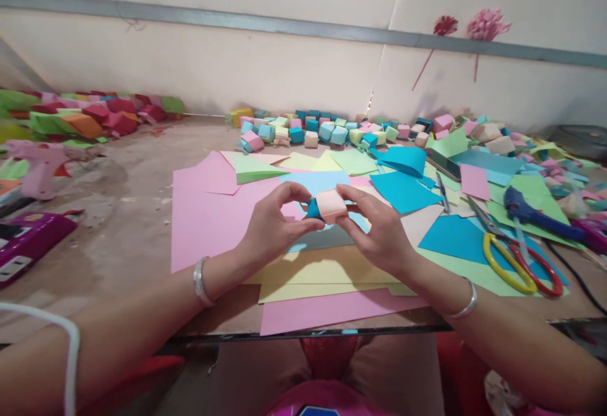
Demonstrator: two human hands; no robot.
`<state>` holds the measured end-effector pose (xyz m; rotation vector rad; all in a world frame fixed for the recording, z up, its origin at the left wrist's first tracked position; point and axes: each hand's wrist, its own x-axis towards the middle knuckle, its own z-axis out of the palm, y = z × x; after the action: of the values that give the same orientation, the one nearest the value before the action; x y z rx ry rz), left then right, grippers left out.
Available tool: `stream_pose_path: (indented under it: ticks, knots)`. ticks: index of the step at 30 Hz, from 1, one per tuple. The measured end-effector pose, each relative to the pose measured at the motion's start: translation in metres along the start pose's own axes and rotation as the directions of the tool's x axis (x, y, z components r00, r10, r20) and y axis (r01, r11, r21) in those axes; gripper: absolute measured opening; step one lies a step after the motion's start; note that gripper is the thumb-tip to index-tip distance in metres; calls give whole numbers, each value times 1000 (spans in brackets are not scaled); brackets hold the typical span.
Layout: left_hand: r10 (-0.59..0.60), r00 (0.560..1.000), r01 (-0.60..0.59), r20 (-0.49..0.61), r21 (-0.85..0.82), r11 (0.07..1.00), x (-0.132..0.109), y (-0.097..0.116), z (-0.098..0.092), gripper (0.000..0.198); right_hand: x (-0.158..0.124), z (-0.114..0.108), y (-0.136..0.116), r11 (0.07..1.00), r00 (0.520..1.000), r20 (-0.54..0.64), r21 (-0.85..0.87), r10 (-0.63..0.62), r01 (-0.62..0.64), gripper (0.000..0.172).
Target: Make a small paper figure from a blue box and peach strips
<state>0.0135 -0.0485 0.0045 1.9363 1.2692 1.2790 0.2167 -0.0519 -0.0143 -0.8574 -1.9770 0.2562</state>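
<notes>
A small folded paper box (331, 205), pale pink with a blue part at its left end, is held up between both hands over the middle of the table. My left hand (277, 217) pinches the blue end between thumb and fingers. On the right side, my right hand (379, 226) grips the pale pink part with thumb and fingertips. Beneath them lie layered sheets of coloured paper: a pink sheet (203, 226) to the left, yellow sheets (322, 270) in front and a blue piece (405, 191) to the right.
Scissors (509, 245) with yellow and red handles and a blue-handled tool (540, 217) lie at right. Small paper boxes (310, 138) line the wall. A pink glue gun (38, 163) and a purple power strip (35, 236) are at left.
</notes>
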Motion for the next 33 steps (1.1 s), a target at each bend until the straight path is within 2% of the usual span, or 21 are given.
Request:
stream_pose_path:
  ticks: [5, 11, 14, 16, 19, 22, 24, 27, 29, 31, 33]
  knots:
    - [6, 999, -8, 39, 47, 999, -1, -4, 0, 31, -1, 3, -3, 996, 997, -11, 52, 74, -73, 31]
    - [137, 990, -138, 20, 89, 986, -1, -8, 1, 30, -4, 9, -4, 984, 990, 5, 112, 141, -141, 20]
    - [69, 998, -69, 2, 75, 995, -3, -6, 3, 34, -3, 9, -5, 957, 975, 26, 185, 221, -222, 20]
    - [8, 1000, -8, -3, 19, 1000, -5, -4, 3, 34, -1, 8, -4, 932, 960, 36, 229, 278, -279, 20]
    - [-22, 999, 24, 26, -75, 997, -6, -1, 0, 30, 1, 6, -1, 886, 932, 54, 293, 359, -358, 21]
    - [-40, 994, 57, 105, -169, 984, -7, 0, -3, 28, 3, 5, 4, 804, 882, 81, 381, 464, -458, 26]
    - [-31, 991, 56, 133, -193, 980, -6, 0, -4, 30, 5, 5, 6, 699, 832, 129, 483, 540, -528, 31]
    - [65, 992, -57, 104, -84, 995, -4, -3, -3, 38, 8, 4, 7, 474, 753, 264, 641, 602, -604, 36]
    - [170, 982, -171, 81, 10, 985, -2, -6, -1, 34, 9, 4, 6, 353, 711, 350, 683, 610, -640, 37]
    - [254, 965, -258, 67, 66, 964, 1, -9, 0, 26, 10, 3, 5, 304, 690, 400, 684, 603, -662, 37]
    - [304, 951, -309, 60, 101, 946, 3, -11, 0, 21, 10, 3, 4, 328, 706, 416, 673, 573, -663, 36]
